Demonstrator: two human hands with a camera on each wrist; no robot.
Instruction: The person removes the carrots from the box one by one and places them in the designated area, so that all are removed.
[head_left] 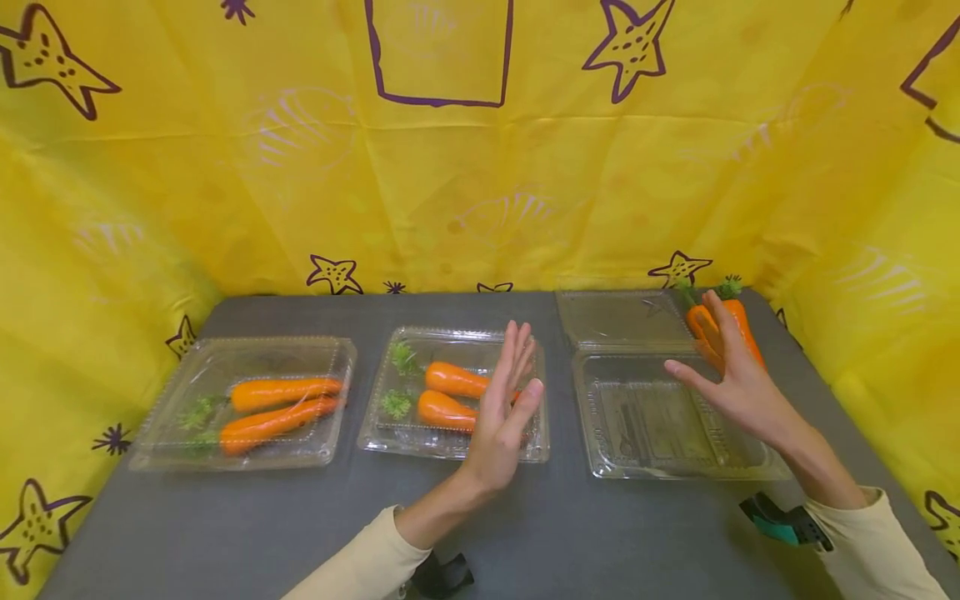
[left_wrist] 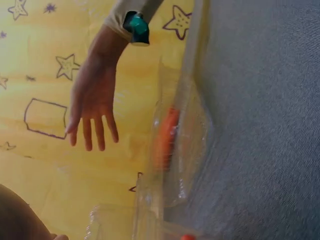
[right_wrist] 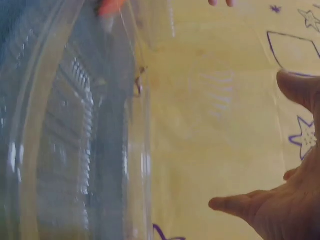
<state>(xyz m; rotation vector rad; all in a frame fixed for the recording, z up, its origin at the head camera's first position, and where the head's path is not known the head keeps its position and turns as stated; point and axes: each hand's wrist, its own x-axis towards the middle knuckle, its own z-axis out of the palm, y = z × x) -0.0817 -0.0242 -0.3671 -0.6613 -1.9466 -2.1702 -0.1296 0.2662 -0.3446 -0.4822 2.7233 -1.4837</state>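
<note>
My left hand [head_left: 504, 417] is raised with straight fingers over the right part of the middle clear plastic box [head_left: 382, 429], overlapping it in the head view. Under that box's lid lie two orange carrots [head_left: 450, 410] with green tops. My right hand [head_left: 742, 392] has its fingers and thumb spread above the right-hand clear box [head_left: 600, 462], whose lid [head_left: 622, 321] is folded back and whose tray holds nothing. Behind the right fingers, two more carrots [head_left: 738, 321] lie by the box's far right corner, partly hidden. Neither hand holds anything.
A third clear box [head_left: 161, 446] with two carrots [head_left: 281, 392] inside stands shut on the left of the grey table [head_left: 300, 525]. Yellow cloth [head_left: 480, 183] printed with starfish and fish encloses the table at the back and sides. Both wrists carry dark straps [head_left: 783, 521].
</note>
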